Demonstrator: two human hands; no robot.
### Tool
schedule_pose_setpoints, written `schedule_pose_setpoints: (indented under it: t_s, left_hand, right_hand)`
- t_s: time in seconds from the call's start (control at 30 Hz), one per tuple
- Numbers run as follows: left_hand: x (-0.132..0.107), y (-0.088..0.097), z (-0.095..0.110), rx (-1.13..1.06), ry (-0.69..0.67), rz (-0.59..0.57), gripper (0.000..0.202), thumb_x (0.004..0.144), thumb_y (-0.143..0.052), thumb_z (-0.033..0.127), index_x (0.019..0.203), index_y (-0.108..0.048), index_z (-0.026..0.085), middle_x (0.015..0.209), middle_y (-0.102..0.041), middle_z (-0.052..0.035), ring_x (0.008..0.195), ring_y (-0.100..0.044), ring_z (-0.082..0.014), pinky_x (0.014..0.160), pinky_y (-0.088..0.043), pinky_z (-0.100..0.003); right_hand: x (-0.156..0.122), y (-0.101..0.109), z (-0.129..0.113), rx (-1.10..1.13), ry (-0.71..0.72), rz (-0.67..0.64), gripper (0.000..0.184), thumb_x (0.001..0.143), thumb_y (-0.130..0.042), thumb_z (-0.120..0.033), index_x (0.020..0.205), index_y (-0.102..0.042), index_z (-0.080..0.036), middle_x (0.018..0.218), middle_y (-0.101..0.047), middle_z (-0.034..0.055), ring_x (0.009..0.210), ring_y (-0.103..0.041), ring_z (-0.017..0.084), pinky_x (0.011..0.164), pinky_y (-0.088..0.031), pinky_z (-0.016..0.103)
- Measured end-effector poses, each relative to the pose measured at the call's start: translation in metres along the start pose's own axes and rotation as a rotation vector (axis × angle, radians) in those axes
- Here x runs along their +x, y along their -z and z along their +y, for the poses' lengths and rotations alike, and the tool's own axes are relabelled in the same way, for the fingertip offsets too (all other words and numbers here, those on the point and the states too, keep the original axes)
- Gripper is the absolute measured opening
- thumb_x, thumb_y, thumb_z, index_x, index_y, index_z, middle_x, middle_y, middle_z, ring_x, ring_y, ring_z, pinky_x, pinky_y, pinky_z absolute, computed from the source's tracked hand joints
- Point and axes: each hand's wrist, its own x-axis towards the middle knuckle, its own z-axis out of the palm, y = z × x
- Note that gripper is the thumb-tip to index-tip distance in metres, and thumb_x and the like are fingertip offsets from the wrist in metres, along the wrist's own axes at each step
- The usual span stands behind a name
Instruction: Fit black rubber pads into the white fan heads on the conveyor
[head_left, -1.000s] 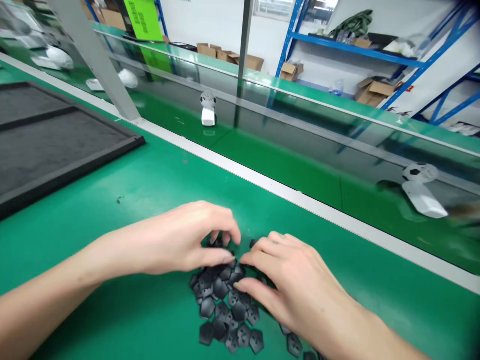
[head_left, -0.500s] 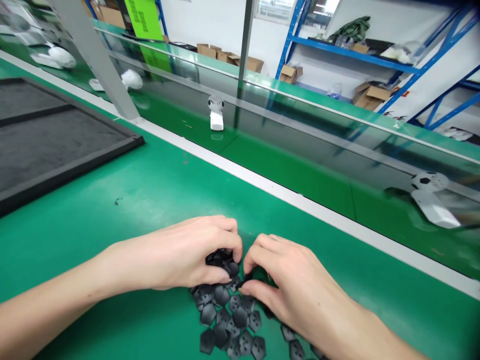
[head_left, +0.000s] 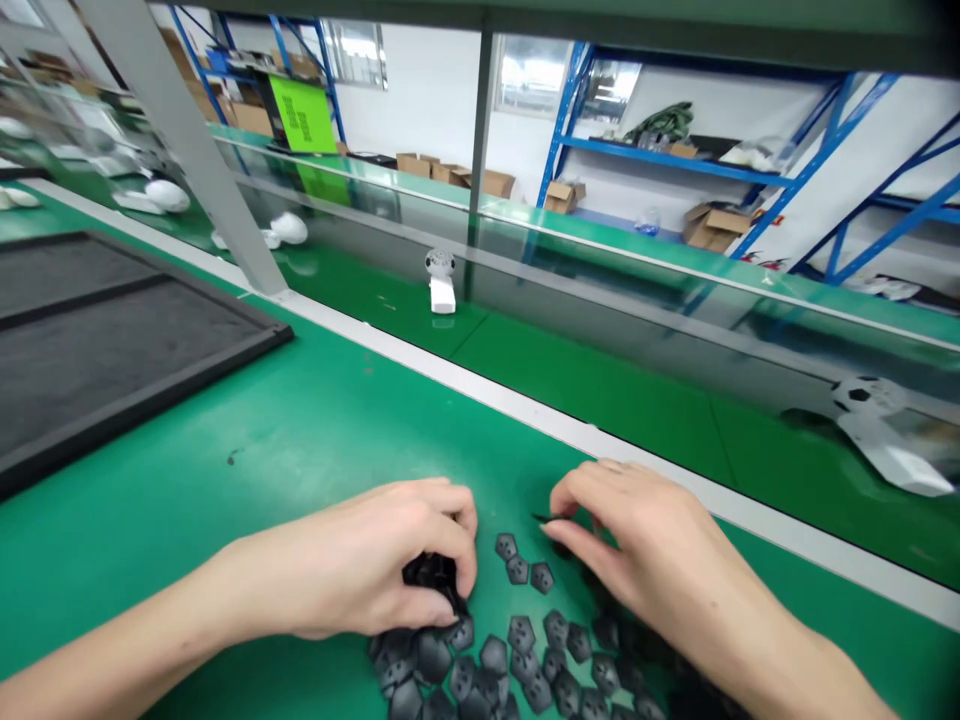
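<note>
My left hand is curled around a bunch of black pentagonal pieces, which its fingers partly hide. Below it, a heap of similar matte black pentagonal pieces lies spread on the green bench mat, running off the bottom of the view. Several loose pieces sit apart from the heap, between my hands. My right hand is raised over the heap's right side. Its thumb and fingertips pinch a thin dark piece, seen edge-on.
A black foam-lined tray lies on the mat at left. Behind a raised white rail runs a green conveyor carrying white items with ball-shaped tops. A grey post stands at the bench's back. Blue shelving with cardboard boxes stands beyond.
My hands have moved apart, the right one rightward with a thin piece in its fingertips. The heap looks more spread out, with loose pieces between my hands. The view has tilted upward.
</note>
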Motion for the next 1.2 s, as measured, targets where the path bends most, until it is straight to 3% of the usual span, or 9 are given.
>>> schedule_pose_setpoints:
  t_s: [0.23, 0.47, 0.6, 0.67, 0.73, 0.87, 0.97, 1.07, 1.2]
  left_hand:
    - [0.001, -0.001, -0.001, 0.013, -0.019, -0.007, 0.015, 0.083, -0.086, 0.013, 0.088, -0.083, 0.026, 0.101, -0.069, -0.0008, 0.095, -0.066, -0.0173, 0.081, -0.049, -0.022]
    - [0.007, 0.004, -0.004, -0.130, -0.031, -0.008, 0.008, 0.090, -0.082, 0.015, 0.088, -0.081, 0.022, 0.096, -0.077, 0.0006, 0.093, -0.069, -0.0156, 0.086, -0.050, -0.024]
    - [0.012, -0.001, -0.009, -0.151, -0.089, 0.164, 0.005, 0.094, -0.078, 0.016, 0.090, -0.080, 0.020, 0.102, -0.075, -0.0009, 0.094, -0.070, -0.0142, 0.087, -0.050, -0.024]
    - [0.015, -0.006, -0.013, -0.054, -0.151, 0.279, 0.008, 0.098, -0.074, 0.017, 0.093, -0.080, 0.018, 0.101, -0.073, -0.0032, 0.093, -0.067, -0.0156, 0.085, -0.049, -0.025]
    - [0.016, -0.010, -0.016, 0.087, -0.221, 0.320, 0.014, 0.102, -0.068, 0.017, 0.096, -0.080, 0.017, 0.098, -0.072, -0.0056, 0.091, -0.064, -0.0177, 0.081, -0.048, -0.028]
    - [0.012, -0.007, -0.015, 0.242, -0.285, 0.233, 0.016, 0.103, -0.064, 0.018, 0.104, -0.080, 0.017, 0.103, -0.071, -0.0083, 0.094, -0.061, -0.0215, 0.079, -0.047, -0.031]
    - [0.003, 0.007, -0.008, 0.158, -0.200, 0.163, 0.011, 0.100, -0.070, 0.019, 0.106, -0.080, 0.018, 0.100, -0.071, -0.0062, 0.093, -0.063, -0.0200, 0.080, -0.048, -0.028]
    - [-0.006, 0.017, 0.002, 0.083, -0.082, 0.080, 0.008, 0.097, -0.074, 0.019, 0.095, -0.080, 0.022, 0.091, -0.070, -0.0018, 0.085, -0.065, -0.0166, 0.075, -0.047, -0.024]
    - [-0.011, 0.015, 0.008, 0.129, -0.009, -0.016, 0.010, 0.089, -0.082, 0.017, 0.096, -0.081, 0.024, 0.088, -0.069, -0.0001, 0.083, -0.067, -0.0168, 0.070, -0.047, -0.023]
  right_hand:
    - [-0.002, -0.003, 0.021, -0.244, 0.102, -0.001, 0.013, 0.100, -0.067, -0.010, 0.095, -0.068, -0.022, 0.089, -0.072, 0.0024, 0.079, -0.066, 0.025, 0.071, -0.044, 0.038]
    - [-0.005, 0.002, 0.002, 0.004, 0.128, -0.040, 0.012, 0.110, -0.062, -0.028, 0.104, -0.072, -0.025, 0.093, -0.074, 0.0006, 0.080, -0.066, 0.022, 0.072, -0.043, 0.037]
    - [-0.004, 0.001, -0.011, 0.091, 0.110, -0.083, 0.014, 0.109, -0.061, -0.020, 0.102, -0.073, -0.026, 0.089, -0.073, -0.0021, 0.079, -0.064, 0.020, 0.073, -0.043, 0.036]
    - [-0.005, -0.002, -0.015, 0.094, 0.117, -0.082, 0.015, 0.108, -0.062, -0.019, 0.101, -0.073, -0.026, 0.088, -0.073, -0.0022, 0.079, -0.064, 0.020, 0.073, -0.043, 0.036]
    - [-0.008, -0.006, -0.019, 0.107, 0.136, -0.109, 0.014, 0.106, -0.064, -0.019, 0.099, -0.074, -0.026, 0.089, -0.074, -0.0028, 0.082, -0.066, 0.020, 0.078, -0.045, 0.037]
    - [-0.012, -0.019, -0.029, 0.117, 0.182, -0.254, 0.008, 0.102, -0.072, -0.024, 0.094, -0.073, -0.026, 0.094, -0.075, -0.0034, 0.088, -0.071, 0.021, 0.093, -0.048, 0.040]
    - [-0.011, -0.029, -0.035, 0.089, 0.181, -0.320, 0.006, 0.099, -0.074, -0.021, 0.094, -0.073, -0.025, 0.096, -0.074, -0.0013, 0.091, -0.071, 0.023, 0.087, -0.050, 0.039]
    - [-0.008, -0.028, -0.036, 0.134, 0.141, -0.355, 0.011, 0.098, -0.075, -0.018, 0.090, -0.068, -0.023, 0.095, -0.074, -0.0016, 0.089, -0.070, 0.021, 0.084, -0.049, 0.036]
    - [-0.006, -0.018, -0.032, 0.253, 0.106, -0.341, 0.019, 0.097, -0.077, -0.015, 0.086, -0.063, -0.022, 0.089, -0.072, -0.0053, 0.084, -0.067, 0.016, 0.083, -0.046, 0.031]
